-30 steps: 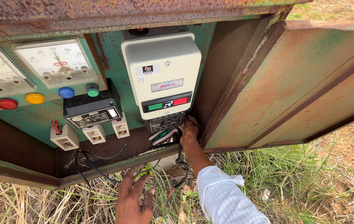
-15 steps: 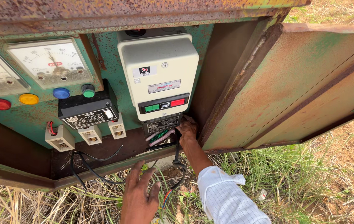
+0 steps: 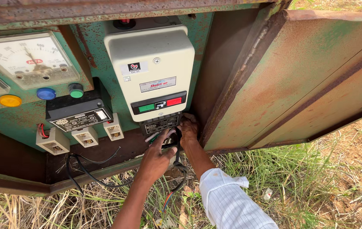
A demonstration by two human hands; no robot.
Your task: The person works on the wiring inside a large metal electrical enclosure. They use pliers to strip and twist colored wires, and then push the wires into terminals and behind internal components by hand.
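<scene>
Sunlit dry grass (image 3: 333,186) around, perhaps bare soil at right

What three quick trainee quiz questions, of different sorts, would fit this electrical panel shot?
1. True or false: both hands are at the wires under the cream starter box.
2. Which push button sits next to the blue button? A green, B white, C black.
3. Fill in: the rusty cabinet door stands ____.

Key: 1 true: the left hand and the right hand both reach the cable bundle below the box. 2 A, the green button. 3 open.
</scene>
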